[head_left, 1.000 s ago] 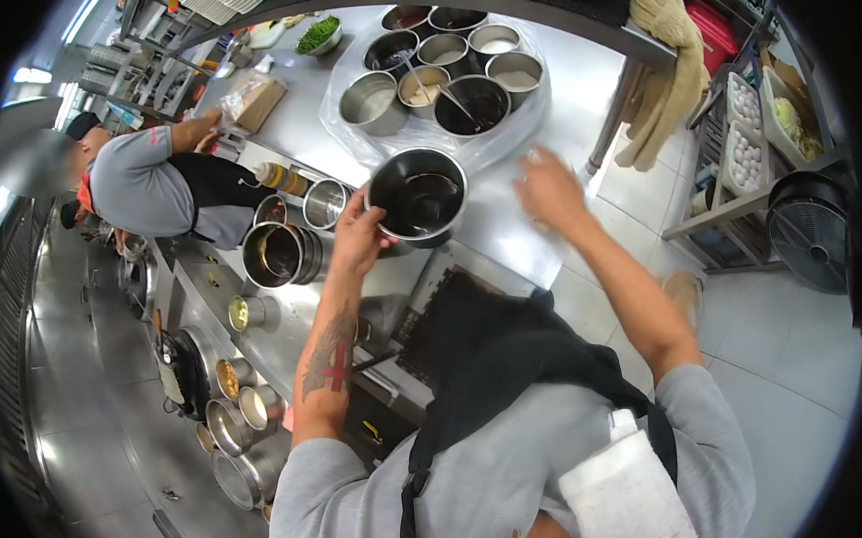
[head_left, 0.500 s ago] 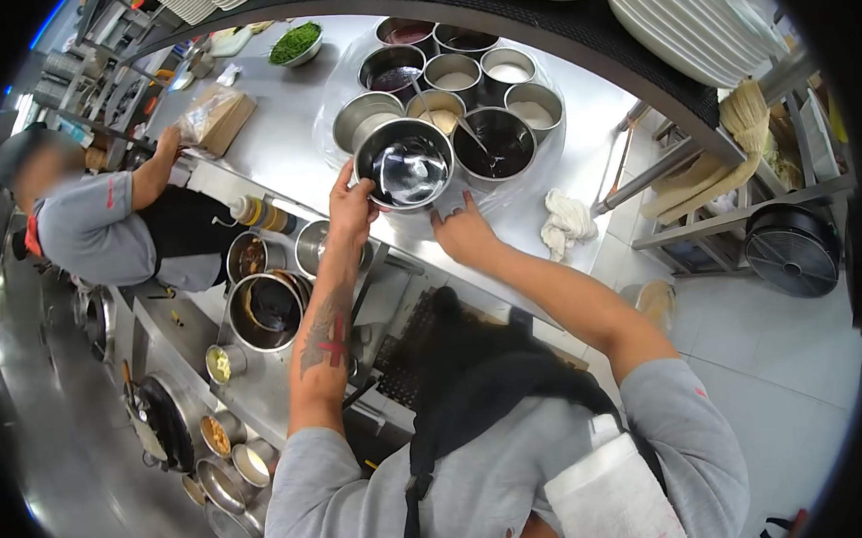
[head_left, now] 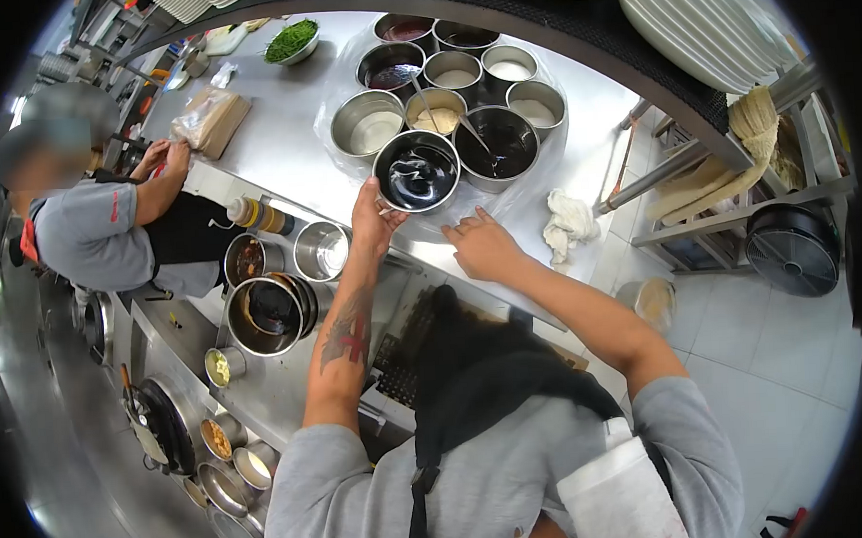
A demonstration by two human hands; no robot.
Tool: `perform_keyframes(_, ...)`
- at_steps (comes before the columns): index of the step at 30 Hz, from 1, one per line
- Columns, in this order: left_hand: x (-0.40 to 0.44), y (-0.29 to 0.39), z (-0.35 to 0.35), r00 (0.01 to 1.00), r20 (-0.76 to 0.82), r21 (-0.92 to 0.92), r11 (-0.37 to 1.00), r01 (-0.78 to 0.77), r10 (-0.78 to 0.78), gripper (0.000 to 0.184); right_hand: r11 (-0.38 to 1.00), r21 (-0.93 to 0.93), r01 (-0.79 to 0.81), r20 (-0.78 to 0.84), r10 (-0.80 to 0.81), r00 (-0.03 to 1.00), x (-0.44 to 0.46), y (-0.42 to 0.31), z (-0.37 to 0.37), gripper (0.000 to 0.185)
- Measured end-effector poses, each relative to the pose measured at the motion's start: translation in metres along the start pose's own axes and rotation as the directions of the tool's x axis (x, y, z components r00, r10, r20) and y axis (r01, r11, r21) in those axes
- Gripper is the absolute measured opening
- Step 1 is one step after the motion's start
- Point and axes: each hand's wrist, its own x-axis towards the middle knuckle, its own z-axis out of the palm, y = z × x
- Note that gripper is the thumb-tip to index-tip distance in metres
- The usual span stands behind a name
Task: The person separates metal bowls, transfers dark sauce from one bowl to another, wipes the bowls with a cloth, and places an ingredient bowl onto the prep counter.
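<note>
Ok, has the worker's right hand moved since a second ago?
Yes, leftward: the right hand was right of the large standing pot of dark liquid; now it is below that pot in view.

We are holding a round steel pot of black liquid (head_left: 410,146) by its left side with our left hand (head_left: 375,223), and our right hand (head_left: 480,246) is lying just right of it. Beyond, more round steel pots (head_left: 359,111) are standing on a clear plastic sheet (head_left: 339,71) over the flat silver steel counter (head_left: 288,119). A crumpled white cloth (head_left: 570,226) is lying on its right end; a brown, plastic-wrapped block (head_left: 223,124) is sitting far left, a round metal bowl of chopped greens (head_left: 303,55) beyond it.
</note>
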Motion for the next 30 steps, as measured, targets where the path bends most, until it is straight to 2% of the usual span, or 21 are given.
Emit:
perform_keyframes(1, 0.001, 0.001, -0.007, 0.993, -0.102, -0.041, 0.997, 0.058, -0.062, 0.061, 1.0, 0.002, 0.014, -0.003, -0.014, 1.0, -0.003, 0.002, 0.001, 0.043)
perform_keyframes(2, 0.008, -0.003, -0.016, 0.953, -0.255, 0.41, 0.911, -0.046, 0.163, 0.069, 0.996, 0.044, 0.078, -0.033, -0.077, 0.996, -0.003, 0.005, 0.003, 0.044)
perform_keyframes(3, 0.016, -0.007, -0.02, 0.95, -0.259, 0.41, 0.911, -0.055, 0.175, 0.069, 0.986, 0.082, 0.142, -0.064, -0.137, 0.988, -0.002, 0.008, 0.003, 0.044)
perform_keyframes(5, 0.025, -0.015, -0.025, 0.901, -0.332, 0.637, 0.771, -0.005, 0.279, 0.067, 0.982, 0.132, 0.137, -0.054, -0.131, 0.99, 0.002, 0.012, -0.001, 0.045)
perform_keyframes(6, 0.029, -0.015, -0.027, 0.948, -0.281, 0.603, 0.796, 0.052, 0.151, 0.054, 0.976, 0.177, 0.124, -0.042, -0.119, 0.992, 0.003, 0.013, -0.003, 0.046)
perform_keyframes(7, 0.031, -0.015, -0.03, 0.945, -0.285, 0.599, 0.799, 0.047, 0.158, 0.054, 0.976, 0.173, 0.134, -0.044, -0.129, 0.991, 0.004, 0.013, -0.006, 0.046)
perform_keyframes(9, 0.035, -0.011, -0.034, 0.953, -0.152, 0.787, 0.616, -0.044, 0.262, 0.039, 0.976, 0.207, 0.073, -0.15, -0.042, 0.988, 0.008, 0.015, -0.011, 0.046)
perform_keyframes(10, 0.036, -0.005, -0.037, 0.93, -0.174, 0.853, 0.521, -0.021, 0.323, 0.031, 0.976, 0.205, 0.08, -0.151, -0.049, 0.987, 0.01, 0.015, -0.012, 0.046)
perform_keyframes(11, 0.034, -0.004, -0.042, 0.929, -0.178, 0.853, 0.522, -0.02, 0.325, 0.031, 0.975, 0.219, 0.047, -0.189, -0.005, 0.982, 0.012, 0.015, -0.013, 0.044)
perform_keyframes(13, 0.003, 0.011, -0.033, 0.784, -0.185, 0.972, 0.228, 0.057, 0.592, 0.03, 0.972, 0.235, 0.013, -0.225, 0.041, 0.973, 0.015, 0.015, -0.014, 0.042)
perform_keyframes(15, -0.012, 0.016, -0.035, 0.797, -0.204, 0.967, 0.242, 0.075, 0.568, 0.036, 0.961, 0.274, -0.033, -0.152, 0.077, 0.985, 0.016, 0.016, -0.02, 0.045)
perform_keyframes(17, -0.024, 0.021, -0.03, 0.697, 0.041, 0.998, 0.002, -0.06, 0.716, 0.045, 0.956, 0.287, -0.063, -0.127, 0.103, 0.987, 0.016, 0.019, -0.029, 0.044)
perform_keyframes(18, -0.032, 0.024, -0.019, 0.571, 0.144, 0.987, -0.075, -0.142, 0.808, 0.043, 0.948, 0.305, -0.096, -0.099, 0.132, 0.986, 0.014, 0.019, -0.034, 0.042)
perform_keyframes(19, -0.033, 0.029, -0.012, 0.574, 0.139, 0.987, -0.068, -0.143, 0.807, 0.043, 0.949, 0.3, -0.097, -0.094, 0.131, 0.987, 0.012, 0.022, -0.04, 0.042)
perform_keyframes(21, -0.027, 0.038, 0.002, 0.707, 0.108, 0.881, 0.261, -0.394, 0.699, 0.031, 0.958, 0.203, -0.203, -0.267, 0.254, 0.93, 0.005, 0.032, -0.055, 0.051)
perform_keyframes(22, -0.019, 0.035, 0.005, 0.706, 0.12, 0.864, 0.277, -0.421, 0.698, 0.026, 0.959, 0.195, -0.204, -0.261, 0.252, 0.932, 0.003, 0.039, -0.062, 0.051)
perform_keyframes(24, 0.003, 0.032, 0.01, 0.766, 0.135, 0.886, 0.269, -0.377, 0.629, 0.027, 0.914, 0.122, -0.388, -0.444, 0.4, 0.802, 0.004, 0.05, -0.075, 0.066)
perform_keyframes(25, 0.01, 0.031, 0.01, 0.814, 0.156, 0.908, 0.243, -0.341, 0.559, 0.029, 0.914, 0.116, -0.389, -0.44, 0.399, 0.804, 0.006, 0.051, -0.077, 0.066)
perform_keyframes(27, 0.019, 0.03, 0.009, 0.83, 0.15, 0.92, 0.232, -0.316, 0.537, 0.032, 0.832, 0.004, -0.555, -0.297, 0.53, 0.794, 0.013, 0.056, -0.085, 0.081)
perform_keyframes(28, 0.023, 0.031, 0.007, 0.863, 0.119, 0.91, 0.294, -0.293, 0.492, 0.032, 0.826, 0.046, -0.562, -0.225, 0.557, 0.799, 0.016, 0.067, -0.083, 0.086)
perform_keyframes(30, 0.01, 0.036, 0.017, 0.923, 0.068, 0.872, 0.427, -0.24, 0.38, 0.032, 0.842, 0.11, -0.528, -0.243, 0.538, 0.807, 0.015, 0.087, -0.073, 0.087)
